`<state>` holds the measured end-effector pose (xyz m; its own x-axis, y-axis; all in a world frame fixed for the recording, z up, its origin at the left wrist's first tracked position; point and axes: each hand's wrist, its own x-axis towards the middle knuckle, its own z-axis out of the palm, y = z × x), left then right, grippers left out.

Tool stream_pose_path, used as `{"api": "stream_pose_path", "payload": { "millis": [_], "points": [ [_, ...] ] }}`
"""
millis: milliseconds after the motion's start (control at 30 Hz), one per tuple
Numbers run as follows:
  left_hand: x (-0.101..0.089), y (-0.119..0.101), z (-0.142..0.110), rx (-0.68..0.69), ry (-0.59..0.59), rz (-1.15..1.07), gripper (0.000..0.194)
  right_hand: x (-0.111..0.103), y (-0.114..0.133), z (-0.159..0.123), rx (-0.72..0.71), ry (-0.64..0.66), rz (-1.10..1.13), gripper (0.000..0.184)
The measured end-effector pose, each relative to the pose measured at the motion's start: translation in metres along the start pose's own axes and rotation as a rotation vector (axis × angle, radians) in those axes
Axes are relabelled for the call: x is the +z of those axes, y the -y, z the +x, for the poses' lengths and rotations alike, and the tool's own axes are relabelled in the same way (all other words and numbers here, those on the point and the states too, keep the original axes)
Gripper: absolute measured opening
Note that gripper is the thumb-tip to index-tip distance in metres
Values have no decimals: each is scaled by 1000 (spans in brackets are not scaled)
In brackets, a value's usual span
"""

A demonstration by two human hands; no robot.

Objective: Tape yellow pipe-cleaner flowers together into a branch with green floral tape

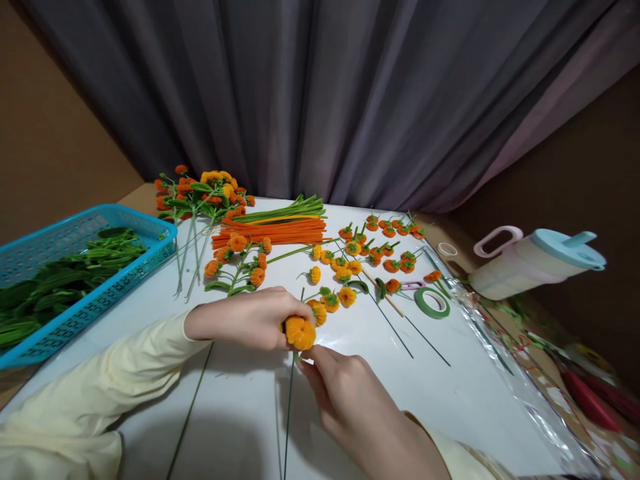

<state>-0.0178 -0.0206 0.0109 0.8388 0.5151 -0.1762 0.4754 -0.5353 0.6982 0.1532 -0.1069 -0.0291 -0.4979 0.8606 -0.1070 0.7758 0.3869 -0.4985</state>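
Closed around a yellow-orange fuzzy chenille flower (301, 333) is my left hand (247, 317), with the bloom facing me. My right hand (357, 397) pinches just beneath the bloom; a small pale green bit shows at its fingertips, too little to name. A thin dark green wire stem (289, 420) runs down from below the flower toward me. Beyond my hands lie several loose yellow flower heads (330, 301) and orange flower heads (391, 265). An orange flower spray (240, 267) with green leaves lies behind my left hand.
A blue basket (115, 267) of green leaves stands left. Orange chenille stems (273, 231), green chenille stems (285, 210) and finished flower bunches (200, 193) lie at the back. At right are green tape (432, 303), a wooden stick (385, 293), a tumbler (525, 267) and red-handled pliers (590, 400).
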Motion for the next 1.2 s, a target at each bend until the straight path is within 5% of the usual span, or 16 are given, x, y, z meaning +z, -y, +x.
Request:
{"api": "stream_pose_path", "payload": {
  "millis": [567,867,1067,1200],
  "points": [
    [-5,-2,-2,-13,36,-113,5,-5,-6,-1,-46,-49,452,17],
    [-5,1,-1,-16,55,-135,14,-5,-18,12,62,162,920,23],
    [-6,3,-3,71,42,-49,25,-9,-23,12,-116,119,752,24],
    [-7,6,-2,178,77,-89,29,-13,-25,18,-147,268,958,33]
  ]
}}
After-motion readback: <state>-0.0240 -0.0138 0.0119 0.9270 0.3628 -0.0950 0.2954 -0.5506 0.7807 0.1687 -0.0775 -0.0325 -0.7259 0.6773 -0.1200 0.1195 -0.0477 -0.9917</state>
